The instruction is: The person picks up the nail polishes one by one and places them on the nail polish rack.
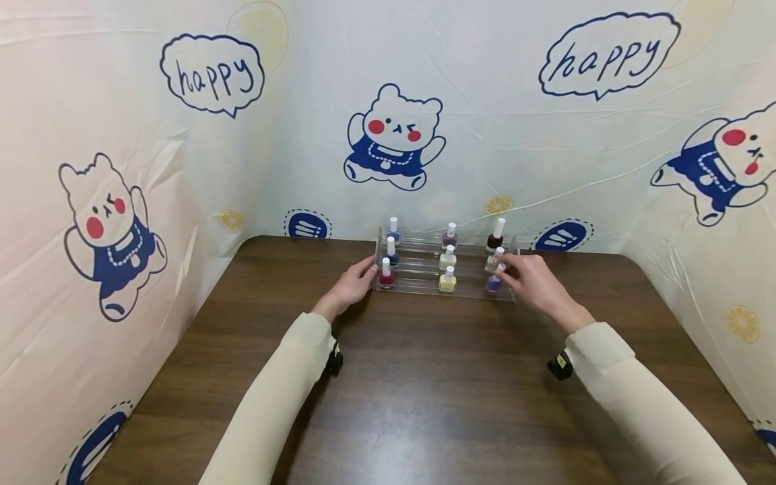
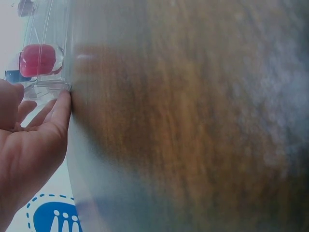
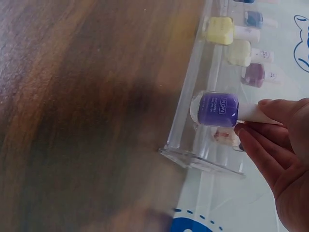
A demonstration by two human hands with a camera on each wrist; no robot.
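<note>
A clear tiered rack (image 1: pixel 412 292) stands at the back of the table with nail polish bottles at its left, middle and right. My right hand (image 1: pixel 536 279) pinches the white cap of a purple nail polish bottle (image 3: pixel 218 109) between thumb and fingers. That bottle is at the right end of the front tier; whether its base rests there I cannot tell. My left hand (image 1: pixel 353 281) touches the rack's left end with its fingertips, fingers fairly straight. Close to it is a red nail polish bottle (image 1: pixel 386 277). A yellow bottle (image 1: pixel 447 283) sits mid-front.
Behind the front tier are a cream bottle (image 1: pixel 447 259), a dark blue one (image 1: pixel 394 257), a mauve one (image 1: pixel 449 238) and a dark brown one (image 1: pixel 494 242). A printed cloth (image 1: pixel 315 155) hangs around the brown wooden table (image 1: pixel 424 391).
</note>
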